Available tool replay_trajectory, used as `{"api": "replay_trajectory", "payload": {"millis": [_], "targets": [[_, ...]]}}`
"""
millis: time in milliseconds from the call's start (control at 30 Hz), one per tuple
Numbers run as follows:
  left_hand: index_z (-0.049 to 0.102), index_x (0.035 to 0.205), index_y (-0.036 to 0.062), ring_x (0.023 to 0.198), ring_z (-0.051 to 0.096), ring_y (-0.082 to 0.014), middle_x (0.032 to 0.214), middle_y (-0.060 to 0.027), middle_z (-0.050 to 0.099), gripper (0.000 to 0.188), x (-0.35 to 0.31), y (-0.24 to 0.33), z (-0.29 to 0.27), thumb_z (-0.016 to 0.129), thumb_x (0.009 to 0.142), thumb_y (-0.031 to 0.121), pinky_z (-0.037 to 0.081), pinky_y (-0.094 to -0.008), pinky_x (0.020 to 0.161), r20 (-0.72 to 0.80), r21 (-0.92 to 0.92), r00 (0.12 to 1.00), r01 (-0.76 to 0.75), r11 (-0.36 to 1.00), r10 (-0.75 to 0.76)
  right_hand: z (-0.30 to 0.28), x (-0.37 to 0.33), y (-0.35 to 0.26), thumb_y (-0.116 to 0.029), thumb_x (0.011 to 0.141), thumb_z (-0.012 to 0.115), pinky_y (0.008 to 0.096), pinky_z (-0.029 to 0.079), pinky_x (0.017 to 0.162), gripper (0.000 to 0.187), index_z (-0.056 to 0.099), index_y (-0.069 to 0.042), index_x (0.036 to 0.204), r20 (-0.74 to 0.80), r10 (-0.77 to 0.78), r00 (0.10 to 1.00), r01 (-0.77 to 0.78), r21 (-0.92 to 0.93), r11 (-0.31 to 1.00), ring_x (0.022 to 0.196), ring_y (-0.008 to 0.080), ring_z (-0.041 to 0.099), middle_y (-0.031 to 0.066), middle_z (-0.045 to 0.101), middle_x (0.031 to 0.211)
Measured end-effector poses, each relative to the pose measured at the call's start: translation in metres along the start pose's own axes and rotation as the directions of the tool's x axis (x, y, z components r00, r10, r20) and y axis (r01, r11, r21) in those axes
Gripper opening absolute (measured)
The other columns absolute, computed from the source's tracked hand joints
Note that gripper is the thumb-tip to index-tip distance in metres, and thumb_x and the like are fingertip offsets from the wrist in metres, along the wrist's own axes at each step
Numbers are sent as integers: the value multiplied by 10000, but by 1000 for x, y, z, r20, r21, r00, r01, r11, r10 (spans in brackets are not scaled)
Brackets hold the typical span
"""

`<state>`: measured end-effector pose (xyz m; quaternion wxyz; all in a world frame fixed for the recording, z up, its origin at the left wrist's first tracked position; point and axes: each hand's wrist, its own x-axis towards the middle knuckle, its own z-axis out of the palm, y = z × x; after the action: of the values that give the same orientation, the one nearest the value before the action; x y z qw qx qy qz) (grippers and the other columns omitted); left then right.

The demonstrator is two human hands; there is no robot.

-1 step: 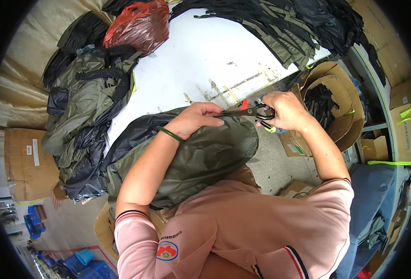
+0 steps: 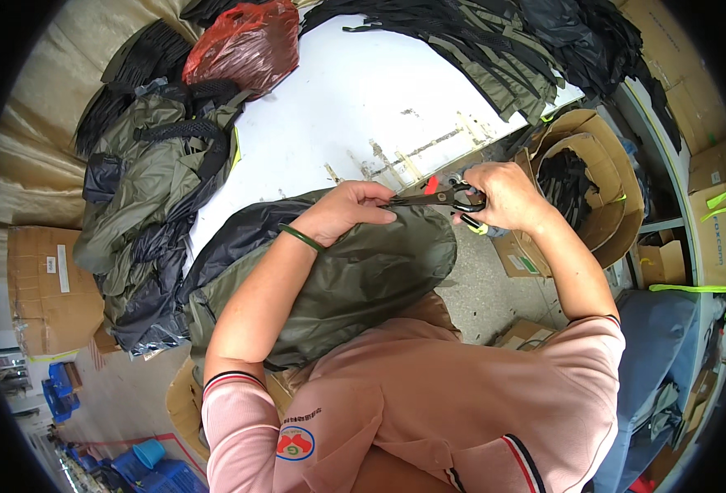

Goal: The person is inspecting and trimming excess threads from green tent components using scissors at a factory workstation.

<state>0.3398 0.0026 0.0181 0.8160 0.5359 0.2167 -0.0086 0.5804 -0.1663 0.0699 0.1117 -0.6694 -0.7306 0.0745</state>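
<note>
Head view: an olive fabric [image 2: 346, 287] is spreading between the white bench [image 2: 338, 107] and the wearer's pink shirt [image 2: 462, 394], its upper edge coming up to both hands.
Scissors: these dark-bladed scissors [image 2: 443, 197] are pointing left, their tips meeting the left thumb and forefinger.
Left hand: this hand [image 2: 342, 215] is bringing thumb and forefinger nearly together, seemingly pinching the fabric's edge, probably to steady it beside the blades.
Right hand: this one [image 2: 503, 195] is wrapping its fingers closed around the scissor handles, likely for control of the blades.
Bench side: a heap of olive and black fabric [image 2: 145, 177] is lying at the left, a red plastic bag [image 2: 246, 49] is sitting near it, and dark straps [image 2: 494, 62] are covering the far right; the middle is perhaps being left for working room.
Open carton: a cardboard box [image 2: 622, 177] is standing just beyond the right hand, holding dark pieces [image 2: 564, 177], probably within easy reach.
Hard to see: the left fingers are hiding the pinched spot, the blades' gap is staying too fine to judge, and the left forearm is covering part of the fabric.
</note>
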Motion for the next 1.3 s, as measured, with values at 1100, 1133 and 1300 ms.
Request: {"api": "replay_trajectory", "payload": {"millis": [1100,1133,1300], "targets": [[660,952,91,922,547,-295,884,-83,581,276,-101,-49,-50,745,760,270,407,-399,824,-259,956,745,109,271,615,51,30,-3,-54,810,736,214,475,729,199,575,-32,923,134,154,979,-198,811,551,788,54,578,-14,611,851],[658,948,91,915,550,-297,873,-85,577,283,-101,-50,-53,750,758,279,415,-396,814,-234,959,757,77,272,610,50,29,-3,-54,810,736,214,475,729,199,575,-32,923,168,170,971,-236,790,566,788,54,578,-14,611,851],[643,948,80,844,564,-306,880,-98,581,298,-102,-46,-56,759,760,281,450,-381,737,-237,834,854,-65,548,463,52,25,1,-59,811,745,209,458,712,201,584,-35,929,146,229,962,-255,778,574,766,43,537,-30,596,847]]}}
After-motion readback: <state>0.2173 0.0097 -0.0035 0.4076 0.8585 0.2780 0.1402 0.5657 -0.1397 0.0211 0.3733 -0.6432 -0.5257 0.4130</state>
